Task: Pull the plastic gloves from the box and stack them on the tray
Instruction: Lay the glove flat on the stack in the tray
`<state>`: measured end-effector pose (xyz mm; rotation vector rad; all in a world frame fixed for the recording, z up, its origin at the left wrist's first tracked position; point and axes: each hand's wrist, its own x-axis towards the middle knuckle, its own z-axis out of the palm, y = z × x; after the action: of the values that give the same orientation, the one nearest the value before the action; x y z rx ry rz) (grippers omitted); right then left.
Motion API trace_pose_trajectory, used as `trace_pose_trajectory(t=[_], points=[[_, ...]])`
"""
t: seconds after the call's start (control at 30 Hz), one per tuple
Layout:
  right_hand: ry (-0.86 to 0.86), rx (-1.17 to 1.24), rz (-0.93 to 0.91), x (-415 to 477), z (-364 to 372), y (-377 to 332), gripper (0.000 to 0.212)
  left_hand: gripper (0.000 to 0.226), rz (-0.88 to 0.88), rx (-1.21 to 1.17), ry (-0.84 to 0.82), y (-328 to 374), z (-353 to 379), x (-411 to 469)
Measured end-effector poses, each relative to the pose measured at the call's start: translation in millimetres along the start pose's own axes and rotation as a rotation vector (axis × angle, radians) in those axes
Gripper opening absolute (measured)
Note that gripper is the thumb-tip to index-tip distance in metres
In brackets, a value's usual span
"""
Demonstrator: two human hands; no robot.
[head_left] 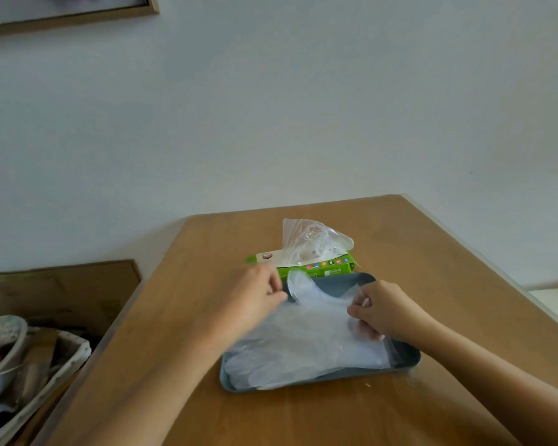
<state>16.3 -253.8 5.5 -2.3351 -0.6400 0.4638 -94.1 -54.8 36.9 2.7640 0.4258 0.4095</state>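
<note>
We cannot count the stacked gloves (287, 365) on the grey-blue tray (351, 375); their clear layers blur into one pale sheet that covers most of the tray floor. Above them the top glove (316, 317) is stretched between both hands: the left hand (255, 294) pinches its edge at the tray's far left, and the right hand (380, 312) pinches its edge at the tray's right, lower fingers dimly seen through the plastic. Just behind the tray lies the green box (319, 268), its print too small to read, with a next glove (310, 241) standing out of its slot. The tray sits on a wooden table (448, 284) against a plain white wall (271, 107). Left of the tray, lower down, a cluttered basket (45, 365) is cut off, as is a picture frame (78, 17) above.
</note>
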Motion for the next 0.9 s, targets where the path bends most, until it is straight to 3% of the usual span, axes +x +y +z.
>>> trace_pose_trajectory(t=[0.07,0.17,0.27,0.4,0.5,0.6,0.67,0.77,0.9], points=[[0.007,-0.013,-0.018,1,2,1,0.019,0.020,0.160,-0.078,-0.084,15,11,-16],[0.045,-0.086,-0.047,3,5,3,0.022,0.014,0.256,-0.074,-0.219,21,33,-29],[0.115,-0.196,-0.063,6,3,7,0.027,0.012,0.194,-0.165,-0.267,16,47,-35],[0.331,-0.426,-0.083,10,-10,9,0.025,0.013,0.132,-0.265,-0.292,9,51,-34],[0.412,-0.408,-0.309,5,-13,3,0.014,0.015,0.111,-0.298,-0.293,7,52,-35],[0.137,-0.380,-0.619,-3,-2,-4,0.009,0.016,0.101,-0.282,-0.281,6,53,-36],[-0.075,-0.466,-0.634,-6,11,-8,0.025,0.015,0.111,-0.262,-0.258,6,53,-37],[-0.165,-0.560,-0.576,-4,22,-12,0.054,0.018,0.136,-0.234,-0.179,8,51,-37],[-0.239,-0.611,-0.623,1,23,-11,0.064,0.029,0.130,-0.209,-0.070,3,47,-36]])
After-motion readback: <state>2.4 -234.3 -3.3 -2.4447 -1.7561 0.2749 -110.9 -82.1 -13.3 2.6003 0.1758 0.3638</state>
